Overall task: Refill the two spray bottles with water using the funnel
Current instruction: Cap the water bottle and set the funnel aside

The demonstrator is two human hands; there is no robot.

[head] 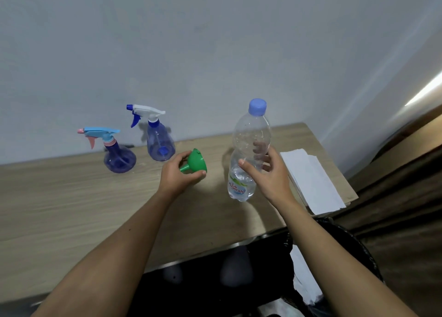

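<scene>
Near the middle of the light wooden surface [71,209], the left hand [178,174] grips a small green plastic funnel [195,162] between thumb and fingers, spout toward the wrist. Just to its right, the right hand [267,173] wraps around a clear plastic water bottle with a pale blue cap [251,149], upright and seemingly about a third full. Along the far edge stand a violet spray bottle with a pink-and-blue trigger [114,151] and a bluish spray bottle with a white trigger [157,137]. White folded paper [311,180] lies by the right edge.
</scene>
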